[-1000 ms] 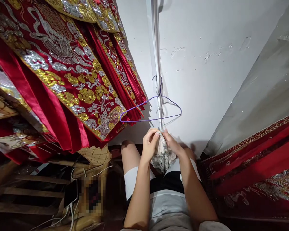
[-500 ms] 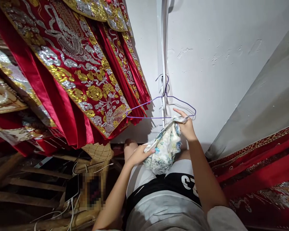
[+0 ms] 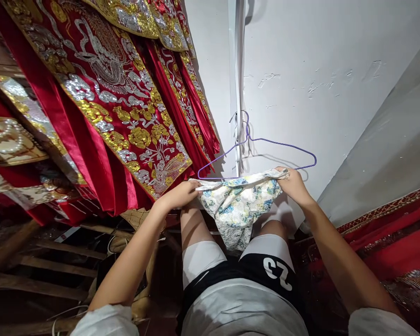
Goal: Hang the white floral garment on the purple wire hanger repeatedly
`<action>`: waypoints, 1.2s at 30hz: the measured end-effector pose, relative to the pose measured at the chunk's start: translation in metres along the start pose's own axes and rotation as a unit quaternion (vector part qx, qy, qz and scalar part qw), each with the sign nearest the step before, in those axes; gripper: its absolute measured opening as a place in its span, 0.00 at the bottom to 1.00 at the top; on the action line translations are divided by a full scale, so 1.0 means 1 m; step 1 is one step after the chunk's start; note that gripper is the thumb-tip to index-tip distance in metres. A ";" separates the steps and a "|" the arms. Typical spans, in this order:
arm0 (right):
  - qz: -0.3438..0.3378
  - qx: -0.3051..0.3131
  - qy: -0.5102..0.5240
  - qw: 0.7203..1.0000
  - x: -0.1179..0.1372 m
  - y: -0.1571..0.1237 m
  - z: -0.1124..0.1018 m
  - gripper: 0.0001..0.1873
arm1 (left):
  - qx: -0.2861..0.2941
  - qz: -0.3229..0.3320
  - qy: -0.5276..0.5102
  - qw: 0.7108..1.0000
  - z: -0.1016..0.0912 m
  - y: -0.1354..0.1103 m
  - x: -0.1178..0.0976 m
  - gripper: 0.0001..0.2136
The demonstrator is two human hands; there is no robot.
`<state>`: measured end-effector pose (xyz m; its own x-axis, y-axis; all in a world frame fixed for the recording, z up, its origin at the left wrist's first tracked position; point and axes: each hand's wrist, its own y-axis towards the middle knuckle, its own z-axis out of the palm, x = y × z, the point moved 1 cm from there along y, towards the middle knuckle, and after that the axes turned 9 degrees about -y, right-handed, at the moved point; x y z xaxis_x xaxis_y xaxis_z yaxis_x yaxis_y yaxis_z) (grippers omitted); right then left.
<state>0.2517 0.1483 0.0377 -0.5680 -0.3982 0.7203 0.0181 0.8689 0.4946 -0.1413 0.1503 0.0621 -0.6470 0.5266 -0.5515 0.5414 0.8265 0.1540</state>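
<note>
A white floral garment [image 3: 243, 203] with blue and yellow flowers is stretched sideways between my hands, its lower part hanging in folds above my thighs. My left hand [image 3: 188, 192] grips the left end of its top band. At the other end of the band, my right hand [image 3: 291, 183] is closed on the cloth. Just behind it a purple wire hanger [image 3: 280, 143] hangs by its hook, tilted. The garment's top edge covers part of the hanger's lower bar; I cannot tell whether the cloth is joined to it.
Red costumes with gold and silver embroidery [image 3: 140, 135] hang on the left, close to my left hand. A white upright strip [image 3: 236, 74] runs along the white wall [image 3: 301, 51]. More red beaded fabric [image 3: 392, 242] is at right. A wooden slatted frame [image 3: 52, 263] stands low on the left.
My hands have moved apart and up, spreading the garment's top band wide. The hanger has swung to the right and tilted.
</note>
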 end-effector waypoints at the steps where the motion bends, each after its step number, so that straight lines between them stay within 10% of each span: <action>1: 0.002 0.004 -0.002 1.000 0.001 0.000 -0.003 0.05 | 0.016 -0.003 0.019 1.000 -0.007 0.006 -0.001 0.12; 10: -0.012 0.080 0.039 0.996 0.012 -0.012 0.015 0.11 | -0.126 0.103 0.105 0.981 -0.027 0.044 -0.048 0.06; 14: -0.041 0.101 0.042 0.993 0.016 -0.025 0.026 0.22 | -0.176 0.108 0.009 0.978 -0.014 0.063 -0.056 0.24; 21: 0.012 -0.149 -0.043 0.988 0.010 -0.031 -0.018 0.57 | -0.185 0.084 -0.001 0.979 -0.006 0.073 -0.037 0.16; 25: 0.032 -0.182 -0.083 0.979 -0.010 0.005 -0.048 0.47 | -0.162 0.107 0.014 0.981 -0.013 0.069 -0.044 0.14; 29: 0.048 -0.103 -0.101 0.988 -0.019 0.022 -0.059 0.16 | -0.194 0.087 0.029 0.977 -0.018 0.065 -0.043 0.13; 36: 0.063 0.204 0.101 0.972 0.028 -0.012 -0.070 0.19 | -0.235 -0.023 0.020 0.971 -0.020 0.065 -0.021 0.14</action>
<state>0.2928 0.1061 0.0863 -0.4077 -0.2949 0.8642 -0.2749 0.9421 0.1918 -0.1030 0.1971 0.1003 -0.6904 0.4868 -0.5351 0.2125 0.8436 0.4932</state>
